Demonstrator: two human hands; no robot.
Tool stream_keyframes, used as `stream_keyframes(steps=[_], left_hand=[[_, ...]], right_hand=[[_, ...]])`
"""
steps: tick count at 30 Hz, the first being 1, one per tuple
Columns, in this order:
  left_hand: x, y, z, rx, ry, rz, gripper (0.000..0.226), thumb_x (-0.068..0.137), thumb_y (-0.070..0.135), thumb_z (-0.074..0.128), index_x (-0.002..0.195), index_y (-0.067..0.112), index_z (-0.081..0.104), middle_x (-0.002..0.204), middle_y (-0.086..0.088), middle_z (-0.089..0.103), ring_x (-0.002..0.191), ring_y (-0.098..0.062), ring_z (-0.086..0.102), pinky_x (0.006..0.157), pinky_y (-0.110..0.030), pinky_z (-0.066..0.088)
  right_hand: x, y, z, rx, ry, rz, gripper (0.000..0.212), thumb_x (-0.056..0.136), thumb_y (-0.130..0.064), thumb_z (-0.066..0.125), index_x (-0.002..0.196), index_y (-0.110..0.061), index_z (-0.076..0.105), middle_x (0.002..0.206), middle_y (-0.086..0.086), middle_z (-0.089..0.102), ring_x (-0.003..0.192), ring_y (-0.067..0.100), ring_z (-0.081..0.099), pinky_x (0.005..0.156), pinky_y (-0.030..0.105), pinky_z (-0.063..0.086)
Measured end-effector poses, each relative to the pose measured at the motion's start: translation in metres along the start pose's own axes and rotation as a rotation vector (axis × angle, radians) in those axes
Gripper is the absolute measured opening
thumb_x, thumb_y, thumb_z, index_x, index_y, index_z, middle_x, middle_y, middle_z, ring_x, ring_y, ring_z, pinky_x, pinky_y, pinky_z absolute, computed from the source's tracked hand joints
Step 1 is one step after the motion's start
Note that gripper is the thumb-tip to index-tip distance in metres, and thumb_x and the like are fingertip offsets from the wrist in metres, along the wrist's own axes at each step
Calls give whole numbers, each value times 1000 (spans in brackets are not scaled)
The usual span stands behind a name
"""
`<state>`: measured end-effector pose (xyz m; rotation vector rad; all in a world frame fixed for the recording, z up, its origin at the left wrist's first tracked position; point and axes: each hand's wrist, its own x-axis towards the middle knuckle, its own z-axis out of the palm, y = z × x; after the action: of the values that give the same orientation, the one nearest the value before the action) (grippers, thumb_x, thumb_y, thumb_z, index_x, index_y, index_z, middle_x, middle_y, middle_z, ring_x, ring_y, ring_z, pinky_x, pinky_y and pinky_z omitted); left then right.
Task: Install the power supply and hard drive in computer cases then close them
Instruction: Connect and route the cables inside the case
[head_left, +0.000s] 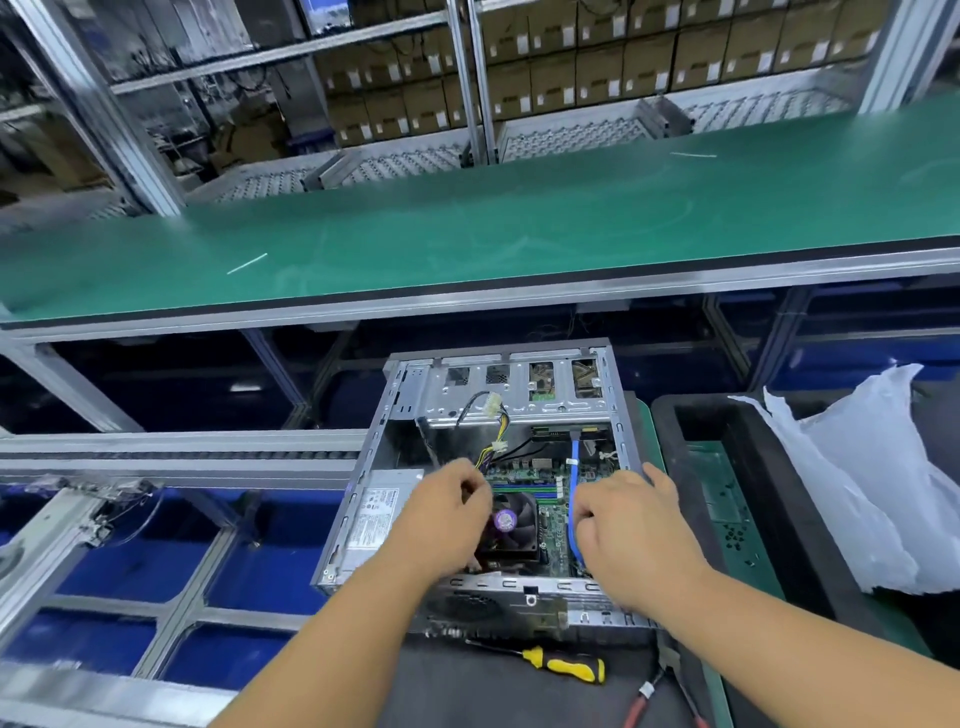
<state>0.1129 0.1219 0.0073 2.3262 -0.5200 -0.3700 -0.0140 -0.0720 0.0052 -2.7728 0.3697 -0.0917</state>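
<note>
Your left hand (451, 512) has fingers curled down inside the open computer case (358, 499), beside the CPU fan (511, 525); whether they pinch a wire, can't tell. Your right hand (626, 530) has fingers curled around the blue SATA cable (573, 483) over the motherboard (553, 540). Power supply (376, 512) sits in the case's left side, label up. Loose yellow-black power cable (493, 415) drapes off the drive cage (511, 387) at the far end. Yellow-handled screwdriver (563, 666) lies on the mat in front of the case, red-handled pliers (644, 699) just right of it. White plastic bag (872, 488) off to the right; green conveyor belt (467, 228) behind.
</note>
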Motion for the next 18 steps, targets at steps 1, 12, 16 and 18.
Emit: stream_keyframes(steps=[1, 12, 16, 18], left_hand=[[7, 1, 0, -62, 76, -23, 10, 93, 34, 56, 84, 37, 59, 72, 4, 66, 46, -3, 54, 42, -21, 44], [73, 23, 20, 164, 406, -22, 58, 83, 54, 75, 126, 24, 51, 124, 7, 50, 119, -18, 45, 98, -39, 47], [79, 34, 36, 29, 329, -72, 39, 89, 54, 70, 102, 19, 58, 100, -3, 64, 86, -24, 60, 79, -45, 56], [79, 36, 43, -70, 343, -41, 30, 95, 48, 65, 101, 19, 68, 95, -7, 70, 84, -29, 65, 76, -42, 56]], right_hand=[[0, 0, 0, -2, 6, 5, 25, 92, -23, 40, 73, -34, 50, 74, -15, 53, 93, 8, 45, 126, 47, 11], [-1, -2, -7, 15, 12, 39, 21, 94, -23, 40, 81, -35, 49, 83, -15, 51, 101, 8, 45, 123, 43, 9], [1, -2, -7, 24, 8, 50, 20, 94, -24, 40, 82, -36, 49, 86, -15, 51, 102, 9, 45, 123, 43, 9], [1, -1, -6, 29, 6, 53, 19, 93, -24, 40, 81, -35, 49, 85, -16, 51, 101, 8, 44, 123, 43, 10]])
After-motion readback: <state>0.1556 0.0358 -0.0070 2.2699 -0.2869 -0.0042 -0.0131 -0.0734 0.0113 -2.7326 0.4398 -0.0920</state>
